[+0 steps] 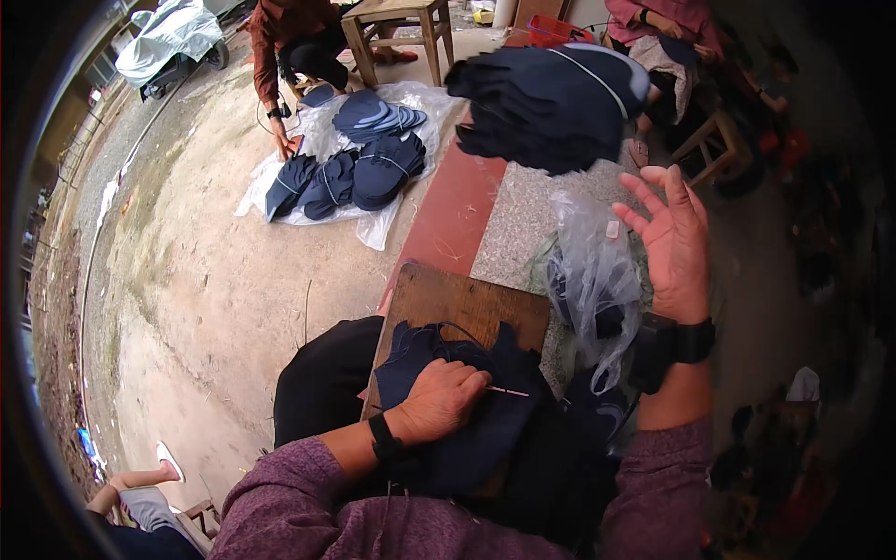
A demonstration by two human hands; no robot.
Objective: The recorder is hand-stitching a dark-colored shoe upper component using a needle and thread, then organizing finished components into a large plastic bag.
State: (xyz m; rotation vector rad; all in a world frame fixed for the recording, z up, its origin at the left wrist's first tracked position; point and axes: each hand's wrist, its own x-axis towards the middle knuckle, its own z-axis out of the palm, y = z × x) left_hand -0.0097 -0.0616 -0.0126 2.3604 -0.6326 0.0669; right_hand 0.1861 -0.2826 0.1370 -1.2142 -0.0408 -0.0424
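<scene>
Left hand: your left hand (439,399) presses the navy fabric piece (467,392) onto the wooden board (448,299), fingers pinched round a thin stick (509,391).
Right hand: your right hand (674,238) is raised, fingers spread, empty.
Progress: stacked cap pieces (359,168) lie finished on plastic sheeting (373,229); yours looks mid-work.

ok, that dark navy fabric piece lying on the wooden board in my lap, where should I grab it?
Probably pinch the dark navy fabric piece at its free upper right edge, coming from the right: the left hand covers its middle, and the right hand is open.

Cloth (467,392) on board (448,299), bag (593,271) right.
</scene>
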